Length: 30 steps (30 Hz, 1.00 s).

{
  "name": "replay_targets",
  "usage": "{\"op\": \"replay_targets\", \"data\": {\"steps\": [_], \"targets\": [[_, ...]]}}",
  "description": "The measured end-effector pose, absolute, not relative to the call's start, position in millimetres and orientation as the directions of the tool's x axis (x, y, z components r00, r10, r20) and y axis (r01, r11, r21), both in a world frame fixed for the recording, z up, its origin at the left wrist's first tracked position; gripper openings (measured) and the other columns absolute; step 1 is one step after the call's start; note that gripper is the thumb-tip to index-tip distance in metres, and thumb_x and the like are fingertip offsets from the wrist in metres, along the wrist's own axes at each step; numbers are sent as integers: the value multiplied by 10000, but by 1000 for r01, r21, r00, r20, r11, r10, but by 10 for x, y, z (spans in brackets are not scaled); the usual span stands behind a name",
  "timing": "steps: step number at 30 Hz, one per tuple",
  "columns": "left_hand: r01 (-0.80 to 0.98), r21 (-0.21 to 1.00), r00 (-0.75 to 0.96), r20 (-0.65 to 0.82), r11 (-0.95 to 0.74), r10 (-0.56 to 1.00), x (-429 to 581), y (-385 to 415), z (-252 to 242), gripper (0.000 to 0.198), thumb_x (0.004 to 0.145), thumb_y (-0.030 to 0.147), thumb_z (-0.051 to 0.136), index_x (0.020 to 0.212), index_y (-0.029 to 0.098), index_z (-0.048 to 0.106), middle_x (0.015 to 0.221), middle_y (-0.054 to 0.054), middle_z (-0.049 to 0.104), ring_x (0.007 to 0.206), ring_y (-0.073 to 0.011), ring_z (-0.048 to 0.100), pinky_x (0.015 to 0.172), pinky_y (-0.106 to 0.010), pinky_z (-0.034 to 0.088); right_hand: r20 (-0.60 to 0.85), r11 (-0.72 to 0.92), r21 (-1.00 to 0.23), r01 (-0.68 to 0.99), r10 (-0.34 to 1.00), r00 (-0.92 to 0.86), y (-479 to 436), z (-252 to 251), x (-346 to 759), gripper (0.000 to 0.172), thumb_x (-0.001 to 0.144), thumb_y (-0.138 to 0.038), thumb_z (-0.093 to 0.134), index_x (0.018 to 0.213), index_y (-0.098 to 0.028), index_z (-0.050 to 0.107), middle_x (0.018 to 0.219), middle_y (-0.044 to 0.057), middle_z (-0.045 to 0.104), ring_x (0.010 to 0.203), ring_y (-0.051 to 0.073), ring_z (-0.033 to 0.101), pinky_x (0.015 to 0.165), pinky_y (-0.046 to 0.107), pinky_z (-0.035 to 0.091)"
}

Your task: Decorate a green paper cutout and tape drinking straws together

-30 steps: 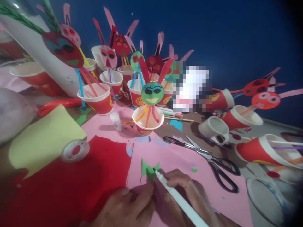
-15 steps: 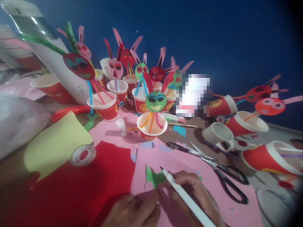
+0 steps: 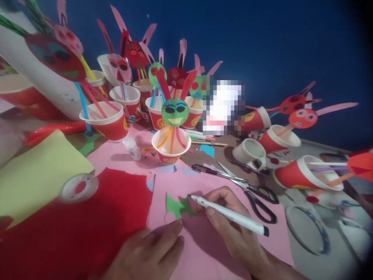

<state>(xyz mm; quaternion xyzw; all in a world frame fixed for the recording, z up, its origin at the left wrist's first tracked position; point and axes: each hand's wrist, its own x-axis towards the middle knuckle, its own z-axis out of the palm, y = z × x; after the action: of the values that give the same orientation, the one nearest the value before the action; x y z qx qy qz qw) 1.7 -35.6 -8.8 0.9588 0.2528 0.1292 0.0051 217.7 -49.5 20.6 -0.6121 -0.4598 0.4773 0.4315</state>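
A white marker (image 3: 230,214) with a dark tip is in my right hand (image 3: 230,221), its fingers closed round the barrel. The marker's tip is at the upper right edge of a green paper scrap (image 3: 178,205) with a jagged outline, which lies on a pink paper sheet (image 3: 201,252). Just below the scrap, my left hand (image 3: 148,249) rests on the papers, index finger stretched out and nothing in its grasp. A large red paper sheet (image 3: 96,225) extends under and beside my left hand.
Scissors (image 3: 253,194) and a pen (image 3: 204,169) lie right of the pink sheet. Behind stand several red paper cups (image 3: 171,158) bearing paper faces with long ears. A white mug (image 3: 246,153), a tape roll (image 3: 79,187) and a small bottle (image 3: 132,147) are around the papers.
The view has shifted right, so things appear further left. My right hand has turned, laying the marker flatter, and my left hand has drawn back a little from the green scrap.
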Motion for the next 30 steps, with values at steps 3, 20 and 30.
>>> {"op": "replay_targets", "data": {"steps": [3,20,30], "targets": [[501,80,830,238,-862,505,47,-338,-52,438,881,59,291,1123,220,619,1211,4,646,846,-152,644,684,-299,511,-151,-183,-958,220,976,154,-520,200,2159,116,885,-302,543,833,-206,505,817,59,699,787,195,657,689,307,502],[470,80,879,53,-879,475,54,-340,139,523,764,-2,355,1200,176,581,1255,-20,619,808,-149,634,688,-289,505,-6,-22,-956,291,998,57,-570,100,2122,79,907,-198,465,864,-221,527,650,-17,654,540,107,591,491,184,472],[535,8,829,187,-845,527,113,-337,138,490,778,16,344,1127,200,635,1160,2,660,643,-137,569,601,-301,472,18,-11,-922,388,997,73,-538,120,2061,119,814,-228,617,711,-194,569,578,1,686,468,118,620,427,182,472]]}}
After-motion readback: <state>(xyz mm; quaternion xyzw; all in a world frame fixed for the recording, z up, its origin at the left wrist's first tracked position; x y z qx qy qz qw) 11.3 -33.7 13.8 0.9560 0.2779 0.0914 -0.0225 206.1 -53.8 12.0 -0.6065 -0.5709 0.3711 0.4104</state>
